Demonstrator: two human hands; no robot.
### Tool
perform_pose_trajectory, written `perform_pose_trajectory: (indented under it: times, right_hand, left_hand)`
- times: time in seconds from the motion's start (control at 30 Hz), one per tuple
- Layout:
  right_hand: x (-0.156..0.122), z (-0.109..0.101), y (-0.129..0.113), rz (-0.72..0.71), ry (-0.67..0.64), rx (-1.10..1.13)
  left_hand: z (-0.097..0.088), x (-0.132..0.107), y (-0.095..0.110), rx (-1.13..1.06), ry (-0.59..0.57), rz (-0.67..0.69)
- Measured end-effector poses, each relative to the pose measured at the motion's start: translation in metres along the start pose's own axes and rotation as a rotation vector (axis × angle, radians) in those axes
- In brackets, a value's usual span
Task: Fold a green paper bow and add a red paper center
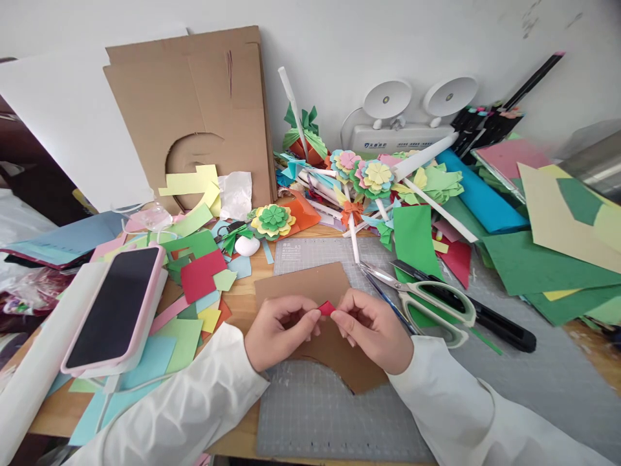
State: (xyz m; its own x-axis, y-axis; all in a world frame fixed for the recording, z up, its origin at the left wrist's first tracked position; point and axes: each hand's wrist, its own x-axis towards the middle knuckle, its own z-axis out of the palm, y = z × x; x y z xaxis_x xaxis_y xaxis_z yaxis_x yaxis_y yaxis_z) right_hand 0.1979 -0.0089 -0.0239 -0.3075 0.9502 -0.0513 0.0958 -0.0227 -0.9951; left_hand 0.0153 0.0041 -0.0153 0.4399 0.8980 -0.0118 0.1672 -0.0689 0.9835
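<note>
My left hand [279, 330] and my right hand [373, 330] meet over a brown cardboard piece [310, 285] on a grey cutting mat [320, 408]. Both pinch a small red paper piece [326, 308] between thumbs and fingertips. Each wrist wears a white sleeve. Green-handled scissors [427, 301] lie just right of my right hand, with a black utility knife [490, 318] beyond them.
A pink-cased phone [114, 307] lies at the left on coloured paper scraps [194, 278]. Cardboard sheets [194, 110] lean on the wall. Paper flowers [373, 176] and rolled sticks pile at the back; green, blue and yellow sheets [533, 259] cover the right.
</note>
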Motion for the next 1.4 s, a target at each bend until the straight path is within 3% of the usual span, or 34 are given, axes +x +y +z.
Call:
perform_pose_trajectory:
  times: [0.13, 0.47, 0.67, 0.83, 1.03, 1.23, 1.4]
  right_hand:
    - [0.0001, 0.0023, -0.0027, -0.001, -0.027, -0.057]
    - [-0.0019, -0.0003, -0.0053, 0.009, -0.061, 0.049]
    - [-0.0054, 0.0004, -0.0024, -0.13, 0.009, -0.039]
    - [-0.0047, 0.0007, 0.0014, -0.28, 0.084, -0.152]
    - [-0.0029, 0.0008, 0.0017, -0.249, 0.02, -0.159]
    - [-0.0013, 0.0013, 0.0006, -0.126, -0.055, -0.121]
    - [-0.0008, 0.0026, 0.0003, -0.129, -0.062, -0.161]
  left_hand:
    - [0.0005, 0.0002, 0.0008, 0.025, -0.019, -0.002]
    - [0.0005, -0.0001, 0.0066, -0.04, 0.005, -0.003]
    - [0.0006, 0.0006, 0.0051, -0.096, 0.023, -0.045]
    - [-0.0027, 0.0047, 0.0027, -0.247, -0.06, -0.158]
    - [-0.0042, 0.0044, 0.002, -0.384, -0.093, -0.212]
    - [-0.0045, 0.0041, 0.0031, -0.369, -0.132, -0.217]
    - [-0.0033, 0.0047, 0.006, -0.352, -0.152, -0.185]
